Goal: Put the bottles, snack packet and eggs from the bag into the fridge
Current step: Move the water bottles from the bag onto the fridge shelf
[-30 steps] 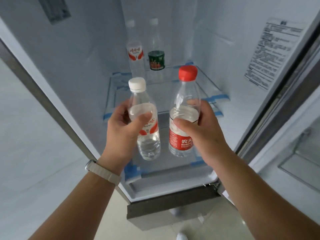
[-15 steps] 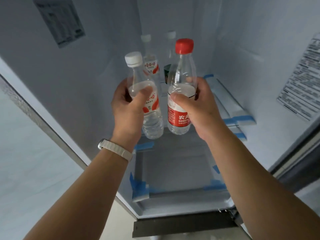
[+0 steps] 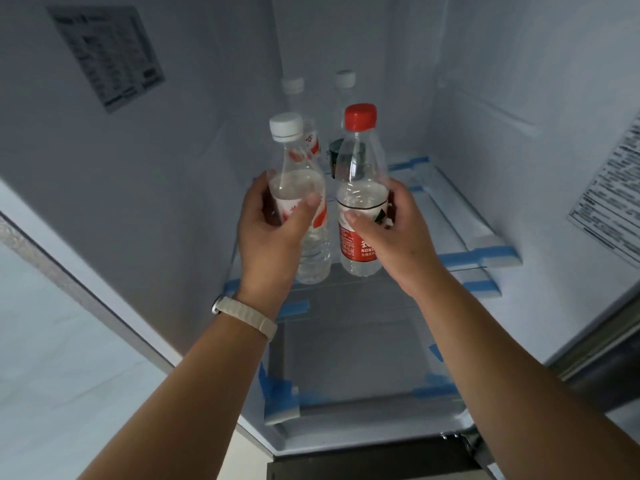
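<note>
**Two bottles held upright at the shelf front**

My left hand (image 3: 273, 233) wraps the white-capped bottle (image 3: 313, 251) and my right hand (image 3: 394, 233) grips the red-capped bottle (image 3: 360, 188). I hold each mid-body so it will stand straight. Both are at the front edge of the glass shelf (image 3: 485, 258), ahead of the back bottles (image 3: 345, 81). I cannot tell whether their bases touch it.

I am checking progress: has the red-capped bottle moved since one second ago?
Yes. The red-capped bottle, held by the right hand, went deeper into the fridge, toward the green-labelled bottle standing behind.
</note>
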Action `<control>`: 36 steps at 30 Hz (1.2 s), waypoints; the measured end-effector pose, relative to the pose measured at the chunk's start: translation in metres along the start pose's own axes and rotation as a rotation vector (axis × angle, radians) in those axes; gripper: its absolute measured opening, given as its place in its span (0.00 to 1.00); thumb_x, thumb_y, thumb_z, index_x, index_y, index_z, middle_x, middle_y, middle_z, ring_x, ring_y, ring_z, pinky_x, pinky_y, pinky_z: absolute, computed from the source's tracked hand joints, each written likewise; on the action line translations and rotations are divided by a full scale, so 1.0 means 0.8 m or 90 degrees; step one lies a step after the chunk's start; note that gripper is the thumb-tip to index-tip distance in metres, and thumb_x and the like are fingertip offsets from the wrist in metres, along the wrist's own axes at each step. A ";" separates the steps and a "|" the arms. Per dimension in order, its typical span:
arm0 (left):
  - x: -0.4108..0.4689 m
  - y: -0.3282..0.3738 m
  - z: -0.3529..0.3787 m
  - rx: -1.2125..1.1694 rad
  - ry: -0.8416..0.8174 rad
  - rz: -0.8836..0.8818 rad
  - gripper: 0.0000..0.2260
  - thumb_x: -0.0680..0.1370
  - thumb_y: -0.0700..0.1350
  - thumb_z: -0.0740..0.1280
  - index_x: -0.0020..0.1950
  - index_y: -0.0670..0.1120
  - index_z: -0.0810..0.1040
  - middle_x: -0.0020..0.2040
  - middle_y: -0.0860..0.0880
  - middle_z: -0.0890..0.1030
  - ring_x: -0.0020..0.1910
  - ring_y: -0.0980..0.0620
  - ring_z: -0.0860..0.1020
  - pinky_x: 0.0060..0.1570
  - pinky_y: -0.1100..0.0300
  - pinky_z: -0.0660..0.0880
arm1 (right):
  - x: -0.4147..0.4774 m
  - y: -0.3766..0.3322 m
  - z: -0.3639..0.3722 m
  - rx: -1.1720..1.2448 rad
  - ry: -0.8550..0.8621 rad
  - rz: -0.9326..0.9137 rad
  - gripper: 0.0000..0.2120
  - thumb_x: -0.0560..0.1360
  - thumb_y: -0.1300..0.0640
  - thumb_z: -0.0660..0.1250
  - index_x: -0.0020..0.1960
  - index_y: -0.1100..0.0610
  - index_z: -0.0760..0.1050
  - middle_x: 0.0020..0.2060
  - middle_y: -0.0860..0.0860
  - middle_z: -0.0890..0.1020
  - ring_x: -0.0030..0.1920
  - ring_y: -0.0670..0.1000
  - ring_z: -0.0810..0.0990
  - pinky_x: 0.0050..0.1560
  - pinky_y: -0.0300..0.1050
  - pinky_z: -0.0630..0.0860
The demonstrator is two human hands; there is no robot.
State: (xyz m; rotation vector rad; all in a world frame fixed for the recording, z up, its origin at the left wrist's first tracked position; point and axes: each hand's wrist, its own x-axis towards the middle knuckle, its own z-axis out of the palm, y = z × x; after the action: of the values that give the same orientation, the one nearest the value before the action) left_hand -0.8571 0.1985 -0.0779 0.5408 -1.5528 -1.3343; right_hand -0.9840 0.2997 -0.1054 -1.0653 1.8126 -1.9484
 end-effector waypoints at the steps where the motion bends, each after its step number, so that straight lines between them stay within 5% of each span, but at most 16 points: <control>1: -0.004 -0.006 -0.004 0.024 -0.012 0.001 0.20 0.74 0.42 0.75 0.65 0.44 0.76 0.58 0.47 0.83 0.57 0.50 0.82 0.59 0.48 0.79 | -0.003 0.005 -0.003 -0.049 0.004 -0.007 0.26 0.72 0.51 0.75 0.67 0.49 0.69 0.57 0.43 0.80 0.55 0.40 0.80 0.51 0.36 0.78; 5: -0.026 -0.032 -0.016 0.110 -0.056 -0.046 0.26 0.73 0.42 0.76 0.68 0.52 0.72 0.61 0.57 0.81 0.60 0.62 0.79 0.60 0.63 0.76 | -0.019 0.031 -0.010 -0.239 0.003 -0.037 0.33 0.69 0.45 0.74 0.70 0.51 0.65 0.61 0.47 0.75 0.58 0.43 0.76 0.53 0.36 0.78; 10: -0.024 -0.044 -0.014 0.178 -0.074 -0.033 0.25 0.73 0.42 0.76 0.65 0.56 0.70 0.57 0.64 0.79 0.55 0.70 0.77 0.49 0.77 0.73 | -0.013 0.041 -0.010 -0.277 0.000 -0.037 0.32 0.70 0.46 0.75 0.69 0.51 0.66 0.59 0.45 0.76 0.56 0.43 0.76 0.49 0.32 0.74; 15: 0.002 -0.051 -0.002 0.242 -0.084 -0.041 0.25 0.77 0.46 0.73 0.71 0.54 0.68 0.55 0.67 0.74 0.48 0.78 0.71 0.45 0.80 0.66 | 0.011 0.054 -0.003 -0.280 -0.004 -0.039 0.34 0.68 0.43 0.74 0.69 0.50 0.66 0.62 0.48 0.76 0.58 0.46 0.77 0.54 0.42 0.78; 24: 0.045 -0.066 0.018 0.290 -0.094 -0.039 0.23 0.79 0.45 0.70 0.72 0.51 0.68 0.60 0.59 0.75 0.57 0.60 0.73 0.48 0.76 0.66 | 0.063 0.063 0.003 -0.280 -0.010 -0.052 0.34 0.68 0.45 0.77 0.68 0.53 0.67 0.61 0.50 0.78 0.59 0.49 0.78 0.57 0.49 0.79; 29: 0.059 -0.067 0.023 0.302 -0.112 -0.056 0.24 0.79 0.46 0.70 0.73 0.50 0.67 0.68 0.52 0.76 0.60 0.59 0.72 0.58 0.63 0.67 | 0.077 0.061 0.001 -0.281 -0.016 -0.064 0.32 0.70 0.47 0.76 0.68 0.54 0.68 0.61 0.50 0.78 0.59 0.49 0.78 0.54 0.40 0.75; 36: 0.064 -0.068 0.020 0.290 -0.132 -0.102 0.26 0.78 0.46 0.71 0.74 0.51 0.66 0.64 0.56 0.76 0.56 0.62 0.74 0.50 0.71 0.68 | 0.079 0.061 -0.008 -0.304 -0.061 -0.052 0.35 0.71 0.46 0.75 0.72 0.54 0.64 0.65 0.51 0.76 0.63 0.50 0.77 0.58 0.43 0.75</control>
State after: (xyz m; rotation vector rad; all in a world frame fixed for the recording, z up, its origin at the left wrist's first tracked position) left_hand -0.9064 0.1482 -0.1074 0.8423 -2.0392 -1.1814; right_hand -1.0452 0.2550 -0.1304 -1.3618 2.2709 -1.5026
